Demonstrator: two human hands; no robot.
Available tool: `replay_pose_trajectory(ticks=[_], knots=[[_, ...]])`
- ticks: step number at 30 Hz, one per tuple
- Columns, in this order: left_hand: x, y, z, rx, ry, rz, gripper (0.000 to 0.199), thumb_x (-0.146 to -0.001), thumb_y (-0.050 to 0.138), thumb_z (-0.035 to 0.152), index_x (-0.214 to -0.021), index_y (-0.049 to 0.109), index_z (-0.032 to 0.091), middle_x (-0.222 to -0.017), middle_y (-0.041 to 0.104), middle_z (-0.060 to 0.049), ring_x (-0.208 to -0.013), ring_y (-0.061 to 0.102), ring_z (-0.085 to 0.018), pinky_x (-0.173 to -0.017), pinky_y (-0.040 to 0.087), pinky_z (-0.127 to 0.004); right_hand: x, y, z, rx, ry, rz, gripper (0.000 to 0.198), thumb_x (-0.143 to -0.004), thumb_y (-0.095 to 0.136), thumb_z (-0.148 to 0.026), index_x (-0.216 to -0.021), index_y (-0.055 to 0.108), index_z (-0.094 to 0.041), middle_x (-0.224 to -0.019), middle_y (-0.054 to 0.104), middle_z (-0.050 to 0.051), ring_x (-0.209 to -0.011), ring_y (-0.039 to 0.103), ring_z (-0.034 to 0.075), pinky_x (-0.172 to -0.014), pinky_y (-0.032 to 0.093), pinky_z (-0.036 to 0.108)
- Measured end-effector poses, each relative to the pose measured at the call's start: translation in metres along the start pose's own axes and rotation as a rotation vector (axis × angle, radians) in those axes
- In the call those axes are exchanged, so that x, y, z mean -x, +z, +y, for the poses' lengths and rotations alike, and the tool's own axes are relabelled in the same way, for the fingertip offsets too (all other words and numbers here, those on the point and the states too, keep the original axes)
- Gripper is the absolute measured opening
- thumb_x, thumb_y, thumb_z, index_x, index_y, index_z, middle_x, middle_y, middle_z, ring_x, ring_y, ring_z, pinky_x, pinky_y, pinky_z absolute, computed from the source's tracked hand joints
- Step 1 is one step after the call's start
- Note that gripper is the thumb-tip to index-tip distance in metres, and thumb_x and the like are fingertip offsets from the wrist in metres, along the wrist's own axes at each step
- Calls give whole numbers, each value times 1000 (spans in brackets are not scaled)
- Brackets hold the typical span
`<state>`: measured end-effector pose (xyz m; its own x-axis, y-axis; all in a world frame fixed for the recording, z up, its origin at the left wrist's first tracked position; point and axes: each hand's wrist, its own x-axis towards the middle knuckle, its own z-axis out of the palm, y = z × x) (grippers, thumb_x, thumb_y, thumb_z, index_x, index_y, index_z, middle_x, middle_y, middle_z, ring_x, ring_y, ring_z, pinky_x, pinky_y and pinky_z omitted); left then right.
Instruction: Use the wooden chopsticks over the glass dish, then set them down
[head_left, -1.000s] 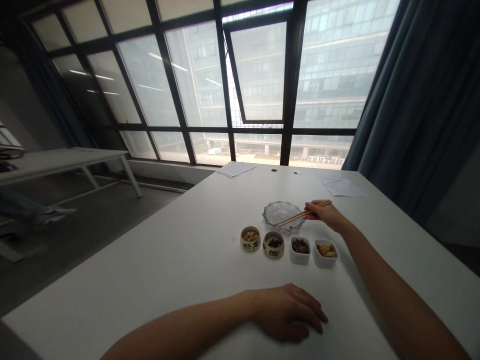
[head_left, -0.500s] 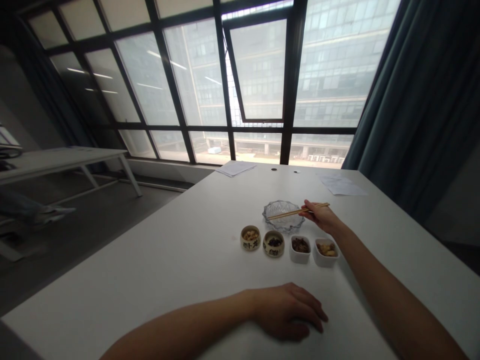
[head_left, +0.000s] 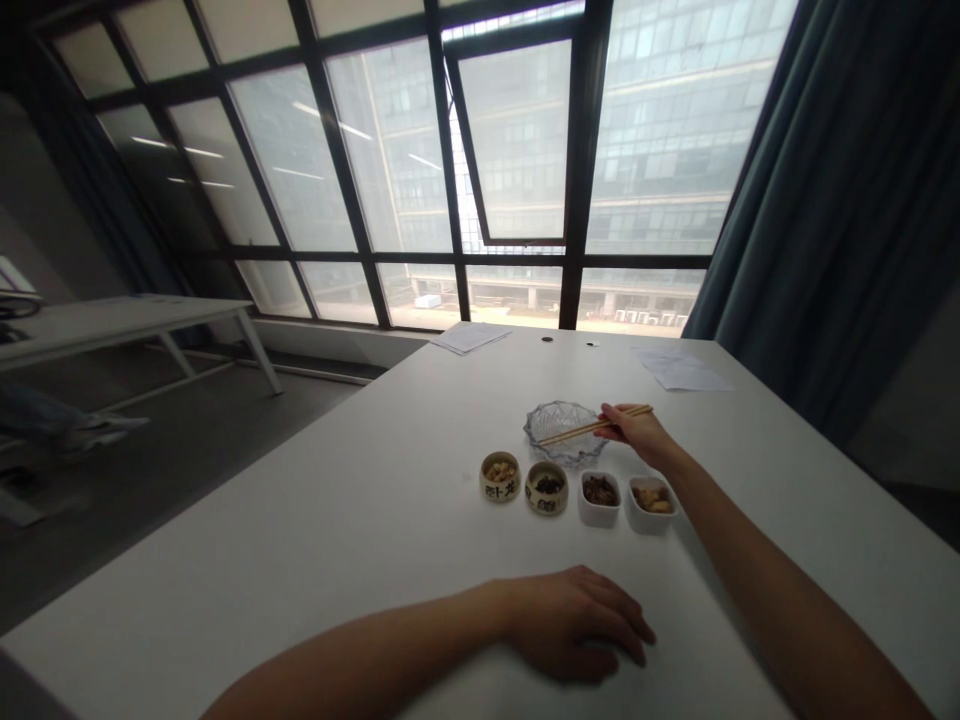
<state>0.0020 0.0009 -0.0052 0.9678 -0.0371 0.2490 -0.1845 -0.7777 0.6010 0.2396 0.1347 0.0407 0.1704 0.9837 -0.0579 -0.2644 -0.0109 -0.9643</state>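
Note:
My right hand (head_left: 632, 432) is closed round a pair of wooden chopsticks (head_left: 574, 432), whose tips reach over a clear glass bowl (head_left: 534, 428) with a scalloped rim. In front of that bowl stands a row of small dishes. Two are round cream bowls with dark lettering, the left one (head_left: 500, 492) holding pale bits of food and the other (head_left: 547, 504) dark bits. Two are white square dishes, one (head_left: 599, 515) with brown shreds and one (head_left: 651, 522) with yellowish pieces. Palm down on the table, my left hand (head_left: 574, 625) lies open with nothing in it.
The white table (head_left: 360, 540) runs toward the window. Paper sheets lie at its far left (head_left: 471, 338) and far right (head_left: 686, 370). Another white table (head_left: 127, 318) stands at the left, with someone's leg and shoe (head_left: 90, 428) below it. A blue curtain (head_left: 817, 230) hangs at the right.
My right hand has shifted slightly left with the chopsticks, and their tips sit a little lower over the glass bowl. My left hand has stayed in place.

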Motion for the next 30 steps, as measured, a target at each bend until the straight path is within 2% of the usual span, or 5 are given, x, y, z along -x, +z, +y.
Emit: replay_pose_trajectory(ticks=[4, 10, 18, 23, 30], knots=[[0, -1, 2, 0, 10, 1, 32, -89, 55, 21, -116, 70, 14, -135, 66, -11, -135, 56, -24, -120, 37, -31, 1, 7, 3, -31, 13, -3, 21, -84, 82, -22, -73, 67, -12, -68, 74, 8, -55, 74, 17, -52, 63, 17], [-1, -2, 3, -7, 26, 16, 31, -89, 54, 21, -115, 70, 12, -134, 67, -12, -134, 57, -24, -120, 37, -30, 1, 3, -1, -95, 63, 42, 20, -89, 76, -20, -72, 66, -15, -67, 73, 4, -55, 73, 13, -56, 63, 14], [1, 1, 1, -31, 64, 40, 32, -91, 54, 22, -116, 70, 10, -134, 67, -14, -133, 57, -25, -119, 38, -32, -1, 3, 1, -169, 132, 73, 24, -99, 61, -14, -75, 65, -14, -69, 73, 5, -54, 72, 11, -56, 62, 12], [0, 0, 1, -39, 59, 29, 33, -90, 54, 22, -115, 70, 10, -134, 67, -13, -132, 58, -25, -119, 37, -30, -4, 2, 3, -206, 157, 92, 22, -100, 60, -12, -79, 63, -12, -68, 70, 3, -54, 72, 10, -54, 62, 12], [1, -1, 1, -42, 49, 10, 33, -91, 53, 22, -116, 70, 10, -135, 66, -12, -134, 56, -24, -120, 35, -28, -2, -14, -22, -201, 149, 47, 23, -100, 59, -9, -78, 65, -12, -71, 72, 4, -56, 72, 9, -61, 63, 12]])
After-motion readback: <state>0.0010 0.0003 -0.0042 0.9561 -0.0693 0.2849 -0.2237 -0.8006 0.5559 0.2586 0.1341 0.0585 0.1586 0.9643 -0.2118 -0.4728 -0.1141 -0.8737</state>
